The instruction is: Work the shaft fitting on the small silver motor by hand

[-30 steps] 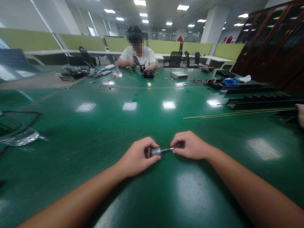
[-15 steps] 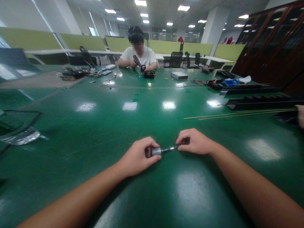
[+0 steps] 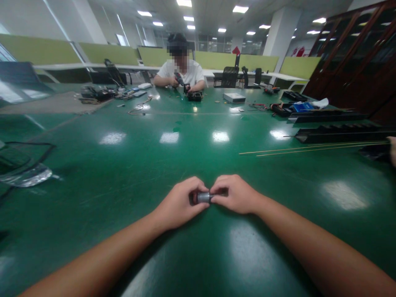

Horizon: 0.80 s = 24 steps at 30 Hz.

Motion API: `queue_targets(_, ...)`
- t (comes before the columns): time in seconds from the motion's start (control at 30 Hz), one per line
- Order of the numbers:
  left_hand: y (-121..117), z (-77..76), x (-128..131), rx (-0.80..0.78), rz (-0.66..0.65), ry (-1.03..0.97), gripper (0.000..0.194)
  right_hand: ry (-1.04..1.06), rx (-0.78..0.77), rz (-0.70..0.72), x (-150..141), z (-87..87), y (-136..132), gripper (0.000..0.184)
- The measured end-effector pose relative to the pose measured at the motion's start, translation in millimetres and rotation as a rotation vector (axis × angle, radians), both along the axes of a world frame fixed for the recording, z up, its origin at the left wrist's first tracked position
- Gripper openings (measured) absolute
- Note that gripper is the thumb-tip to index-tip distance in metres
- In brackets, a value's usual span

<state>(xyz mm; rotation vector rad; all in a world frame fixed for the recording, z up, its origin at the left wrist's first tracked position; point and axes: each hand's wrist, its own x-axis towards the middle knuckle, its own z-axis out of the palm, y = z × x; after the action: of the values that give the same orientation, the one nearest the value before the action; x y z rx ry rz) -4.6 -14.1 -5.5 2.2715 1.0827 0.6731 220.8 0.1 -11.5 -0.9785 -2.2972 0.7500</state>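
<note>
A short grey metal cylinder (image 3: 203, 197) is pinched between the thumb and fingers of my left hand (image 3: 181, 202), just above the green table. Out of its right end comes a thin dark rod (image 3: 213, 196). The fingers of my right hand (image 3: 236, 194) are closed on this rod, right up against the cylinder, and they cover most of it. My two hands nearly touch. The far tip of the rod is hard to make out behind the right fingers.
Across the green table (image 3: 198, 255) a person (image 3: 181, 70) works on a black part. At left stands a clear glass container (image 3: 27, 169). Thin brass-coloured rods (image 3: 278, 153) and black trays (image 3: 340, 133) lie at right, with another person's hand (image 3: 392, 150) at the edge.
My right hand has slid left along the rod, from its outer end to beside the cylinder. My left hand has stayed in place, still gripping the cylinder.
</note>
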Motion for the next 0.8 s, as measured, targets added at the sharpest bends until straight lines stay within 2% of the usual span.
queue_targets(0.13, 1.1, 1.1, 0.6, 0.019, -0.02, -0.028, 0.015, 0.004, 0.111, -0.019, -10.3, -3.6, -4.5, 0.007)
queue_targets(0.23, 1.9, 2.0, 2.2, -0.023, -0.037, -0.046, 0.013, 0.026, 0.123, 0.007, -5.4, -4.6, -5.3, 0.008)
queue_targets(0.43, 1.8, 0.7, 3.1, -0.063, 0.015, -0.006, 0.019, 0.033, 0.149, 0.023, -1.3, -6.6, -5.0, 0.009)
queue_targets(0.8, 0.1, 3.2, 2.7, -0.049, 0.015, 0.03, 0.018, 0.017, 0.158, 0.052, -1.7, -6.0, -4.5, 0.01)
